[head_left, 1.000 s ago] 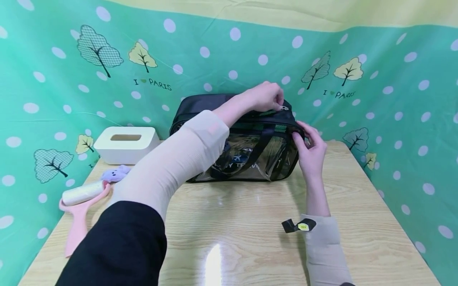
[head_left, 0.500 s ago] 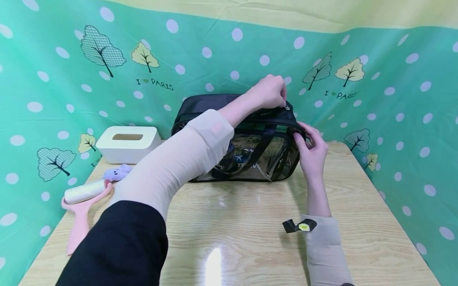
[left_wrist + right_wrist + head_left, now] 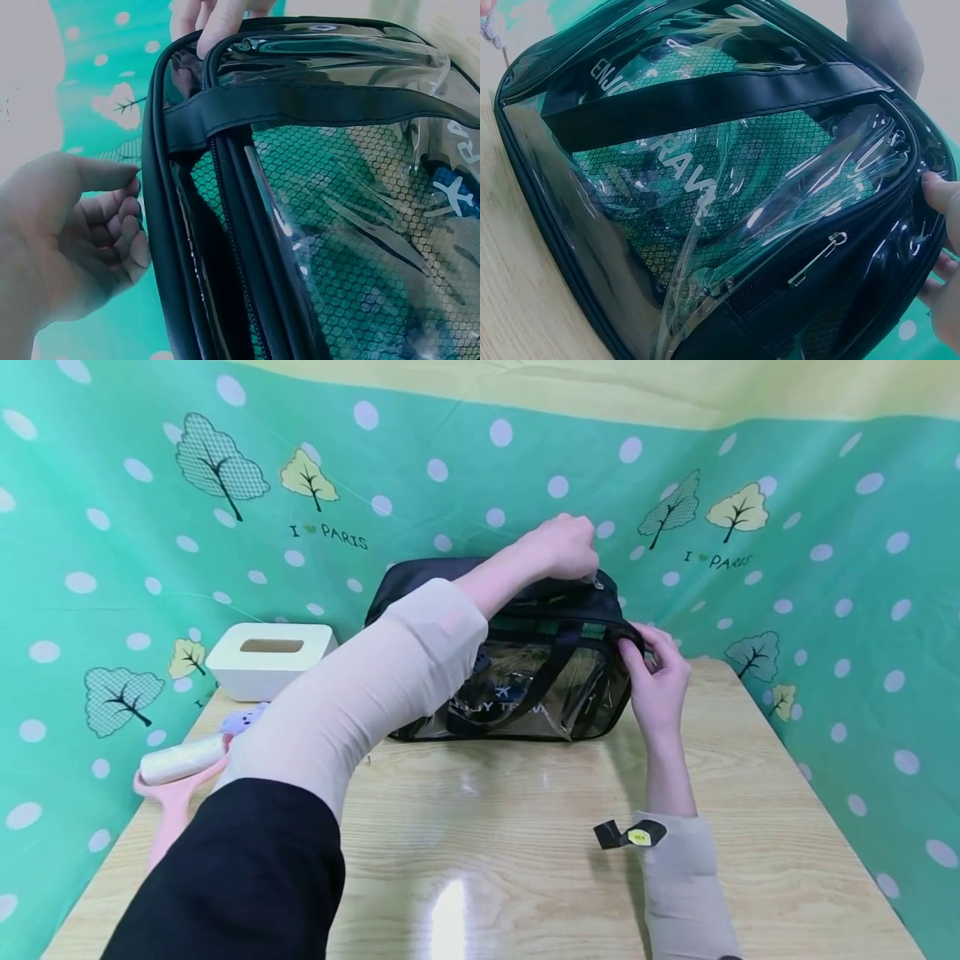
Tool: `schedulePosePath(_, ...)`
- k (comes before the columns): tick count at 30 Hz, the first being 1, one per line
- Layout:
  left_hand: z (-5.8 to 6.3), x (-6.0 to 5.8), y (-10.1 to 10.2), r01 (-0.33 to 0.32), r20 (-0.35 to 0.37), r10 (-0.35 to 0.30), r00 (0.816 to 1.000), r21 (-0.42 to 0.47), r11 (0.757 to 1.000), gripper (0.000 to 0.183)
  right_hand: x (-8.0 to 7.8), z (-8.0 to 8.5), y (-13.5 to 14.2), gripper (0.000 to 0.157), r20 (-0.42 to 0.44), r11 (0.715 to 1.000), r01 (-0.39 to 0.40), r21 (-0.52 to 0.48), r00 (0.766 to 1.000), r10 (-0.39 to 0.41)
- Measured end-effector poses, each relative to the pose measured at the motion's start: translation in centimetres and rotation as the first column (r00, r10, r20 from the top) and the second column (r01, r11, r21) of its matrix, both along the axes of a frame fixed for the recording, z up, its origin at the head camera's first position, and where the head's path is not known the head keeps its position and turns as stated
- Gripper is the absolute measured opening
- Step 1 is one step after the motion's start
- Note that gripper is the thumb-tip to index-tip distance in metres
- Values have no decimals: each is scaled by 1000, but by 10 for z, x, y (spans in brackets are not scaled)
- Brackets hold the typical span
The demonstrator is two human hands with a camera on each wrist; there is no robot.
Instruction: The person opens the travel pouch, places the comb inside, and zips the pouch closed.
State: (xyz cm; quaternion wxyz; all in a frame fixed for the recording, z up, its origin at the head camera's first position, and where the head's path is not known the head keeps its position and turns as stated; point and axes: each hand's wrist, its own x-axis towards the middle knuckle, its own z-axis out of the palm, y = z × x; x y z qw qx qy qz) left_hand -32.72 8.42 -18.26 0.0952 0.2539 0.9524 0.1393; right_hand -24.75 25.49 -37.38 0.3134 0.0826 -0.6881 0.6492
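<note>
A clear plastic travel bag [image 3: 510,685] with black trim and black strap handles stands upright on the table; white lettering and a small plane mark its front. Green mesh-like material shows through it in the right wrist view. My left hand [image 3: 566,547] is at the bag's top right, thumb and fingers pinching by a metal zipper pull [image 3: 598,582]. In the left wrist view, that hand [image 3: 82,232] has curled fingers at the bag's edge, and the pull is hidden. My right hand [image 3: 660,681] grips the bag's upper right corner, thumb in front. Another zipper pull [image 3: 817,259] lies on the bag's side.
A white tissue box [image 3: 270,660] stands at the back left. In front of it are a small purple plush toy [image 3: 242,719] and a pink-handled lint roller [image 3: 183,762], partly covered by my left arm. A green patterned curtain [image 3: 450,477] hangs close behind the table.
My left hand has risen slightly above the bag's top right, staying by the zipper pull. The right hand keeps its grip on the corner. The whole head view has shifted slightly.
</note>
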Motion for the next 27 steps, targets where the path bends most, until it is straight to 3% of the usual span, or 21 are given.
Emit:
schedulePosePath(6,7,3,-9,-32,13,31,999,30,999,36,4,5,-2,24,-22,1000,3,6,1000,-3)
schedulePosePath(16,18,4,-46,-52,16,51,999,82,995,41,3,8,-5,25,-44,1000,3,22,999,-2)
schedulePosePath(27,15,7,-73,-102,46,98,994,98,990,46,8,6,-2,24,-9,1000,9,21,1000,-9)
